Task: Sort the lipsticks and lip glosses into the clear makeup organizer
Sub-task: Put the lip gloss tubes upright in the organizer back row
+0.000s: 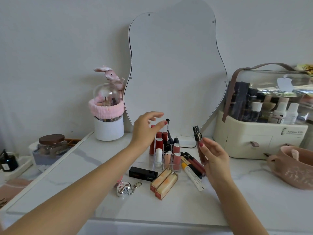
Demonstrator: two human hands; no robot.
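The right hand (pixel 213 156) grips a brown lip gloss (pixel 199 145) with a black cap, upright, just right of the clear organizer (pixel 166 159); the left hand (pixel 147 128) hovers spread-fingered and empty above it.

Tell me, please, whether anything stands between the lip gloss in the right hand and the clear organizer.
Nothing visible does. The right hand holds the lip gloss upright beside the organizer, with open air between. The left hand hovers over its back rows.

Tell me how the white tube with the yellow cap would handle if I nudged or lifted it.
The white tube lies flat on the marble-look table, so a sideways push would probably roll it. It looks slim and likely light. Its smooth, glossy skin may be a little slippery.
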